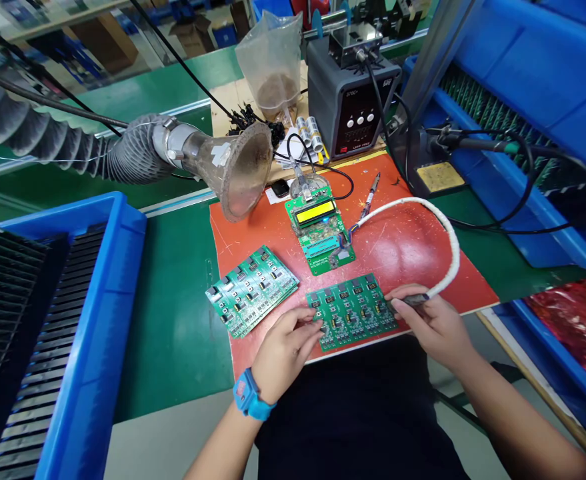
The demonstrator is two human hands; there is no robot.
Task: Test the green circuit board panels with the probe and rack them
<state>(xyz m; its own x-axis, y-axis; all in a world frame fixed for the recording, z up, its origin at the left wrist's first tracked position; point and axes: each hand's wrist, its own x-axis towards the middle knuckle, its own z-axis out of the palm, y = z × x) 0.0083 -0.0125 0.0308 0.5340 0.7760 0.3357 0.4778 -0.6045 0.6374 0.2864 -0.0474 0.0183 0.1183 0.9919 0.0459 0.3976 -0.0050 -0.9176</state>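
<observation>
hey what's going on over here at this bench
Someone is working on a green circuit panel on the orange mat. Their left hand has fingers at its left edge, and their right hand holds the dark end of a white-sleeved cable by its right edge. That cable runs to a board with a lit yellow screen. A stack of similar panels lies to the left.

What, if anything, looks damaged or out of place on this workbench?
The clear plastic funnel on the grey ribbed hose looks grimy and brownish; the orange-red rectangular mat bears pale scuffs. Both suggest wear rather than mishap.
</observation>
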